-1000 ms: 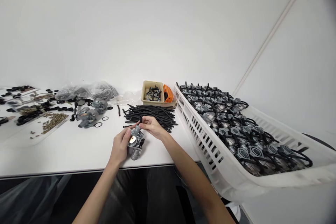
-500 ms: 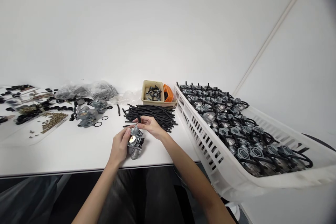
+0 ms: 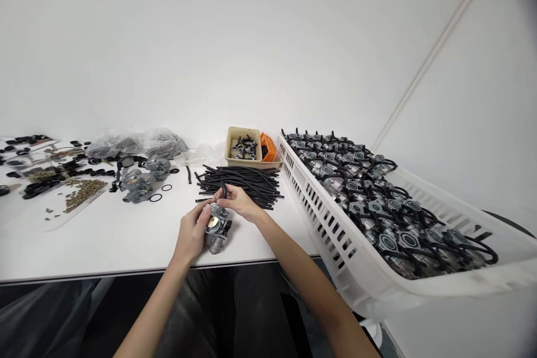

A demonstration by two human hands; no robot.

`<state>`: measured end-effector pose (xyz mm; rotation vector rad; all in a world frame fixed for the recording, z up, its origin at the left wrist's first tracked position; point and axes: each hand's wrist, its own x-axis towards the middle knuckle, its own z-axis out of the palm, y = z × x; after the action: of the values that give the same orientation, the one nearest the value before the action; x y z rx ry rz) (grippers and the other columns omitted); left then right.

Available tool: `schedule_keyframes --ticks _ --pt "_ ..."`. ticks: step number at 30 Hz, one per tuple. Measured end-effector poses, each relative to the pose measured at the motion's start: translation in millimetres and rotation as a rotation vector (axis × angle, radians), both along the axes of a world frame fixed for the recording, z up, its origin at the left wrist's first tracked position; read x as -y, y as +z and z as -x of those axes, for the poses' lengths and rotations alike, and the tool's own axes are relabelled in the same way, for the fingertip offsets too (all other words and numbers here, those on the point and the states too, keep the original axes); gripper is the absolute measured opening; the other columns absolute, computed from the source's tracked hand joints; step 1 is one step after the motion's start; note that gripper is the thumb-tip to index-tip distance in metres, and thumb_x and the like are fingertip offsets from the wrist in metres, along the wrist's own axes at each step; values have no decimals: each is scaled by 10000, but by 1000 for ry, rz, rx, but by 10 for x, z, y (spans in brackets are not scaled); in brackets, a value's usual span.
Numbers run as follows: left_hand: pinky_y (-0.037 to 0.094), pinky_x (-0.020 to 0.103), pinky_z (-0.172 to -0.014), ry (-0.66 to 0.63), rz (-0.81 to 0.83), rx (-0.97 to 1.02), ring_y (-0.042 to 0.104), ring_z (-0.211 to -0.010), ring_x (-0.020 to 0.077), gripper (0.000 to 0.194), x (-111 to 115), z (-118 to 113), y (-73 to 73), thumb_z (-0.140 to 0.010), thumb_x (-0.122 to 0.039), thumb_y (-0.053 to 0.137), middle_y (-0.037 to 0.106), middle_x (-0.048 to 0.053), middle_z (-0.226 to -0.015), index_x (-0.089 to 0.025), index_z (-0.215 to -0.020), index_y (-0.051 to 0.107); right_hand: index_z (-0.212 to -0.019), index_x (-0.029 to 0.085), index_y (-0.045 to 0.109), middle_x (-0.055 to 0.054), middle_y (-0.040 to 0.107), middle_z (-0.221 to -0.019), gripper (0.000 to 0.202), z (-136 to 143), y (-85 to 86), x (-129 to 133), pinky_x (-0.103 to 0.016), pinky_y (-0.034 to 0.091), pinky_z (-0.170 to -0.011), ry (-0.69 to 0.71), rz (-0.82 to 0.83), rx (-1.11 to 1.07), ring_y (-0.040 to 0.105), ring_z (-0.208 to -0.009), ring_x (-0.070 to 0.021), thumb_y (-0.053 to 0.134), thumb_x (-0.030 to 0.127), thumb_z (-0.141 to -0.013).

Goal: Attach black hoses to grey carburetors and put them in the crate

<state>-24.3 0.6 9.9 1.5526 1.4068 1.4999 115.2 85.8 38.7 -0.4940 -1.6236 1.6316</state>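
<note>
Slightly leftward is how our right hand (image 3: 238, 203) shifts since a second ago, and the short black hose (image 3: 224, 189) now pokes up more above its fingers. Our left hand (image 3: 191, 235) stays put, curled nearly closed on the left side of the metal carburetor body (image 3: 217, 229), thumb on top. Right thumb and fingers pinch the hose low down at the body's far end; exact contact is hidden. We have the body between our hands at the desk's (image 3: 104, 251) front edge; cannot tell if it rests there. Just beyond: loose pile of black hoses (image 3: 241, 179), then beige tray (image 3: 247, 165) with small fittings (image 3: 247, 148), orange basket (image 3: 269, 147) beside them. On our right, white crate (image 3: 403, 291) holds rows of hosed metal units (image 3: 409, 240).
</note>
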Motion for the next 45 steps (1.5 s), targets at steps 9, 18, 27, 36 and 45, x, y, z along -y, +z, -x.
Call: schedule_keyframes --ticks 9,18,27,36,45 --pt "427 320 -878 -32 -40 10 599 -1044 253 528 40 -34 55 -891 -513 421 655 78 -1205 -150 -1226 608 -761 145 735 -20 663 -687 466 -16 -53 -37 -312 412 -781 42 24 10 574 -726 -157 810 546 -536" --pt "414 314 -915 24 -85 97 600 -1056 251 501 14 -8 10 -904 -512 405 676 87 -1149 -141 -1126 657 -841 150 747 -66 688 -791 370 -69 -86 -118 -297 394 -760 140 139 -44 574 -781 -172 729 491 -698" --pt "416 298 -872 44 -85 103 601 -1016 238 462 14 -4 -1 -904 -504 419 688 80 -1096 -145 -1057 667 -750 143 697 -4 634 -732 267 -87 -44 -69 -256 388 -741 125 209 -69 552 -735 -123 827 313 -591" --pt "437 302 -794 70 -67 45 617 -934 246 484 1 10 -26 -882 -518 432 703 88 -1009 -134 -1063 664 -893 162 707 -13 675 -798 384 -61 -18 -32 -296 429 -815 82 133 -41 605 -786 -153 840 337 -578" --pt "455 302 -709 77 -47 -39 632 -814 240 538 45 -24 58 -857 -541 458 721 87 -912 -115 -1114 661 -1041 181 709 -26 705 -823 472 -39 -15 -8 -319 451 -805 60 37 28 627 -791 -165 806 379 -624"
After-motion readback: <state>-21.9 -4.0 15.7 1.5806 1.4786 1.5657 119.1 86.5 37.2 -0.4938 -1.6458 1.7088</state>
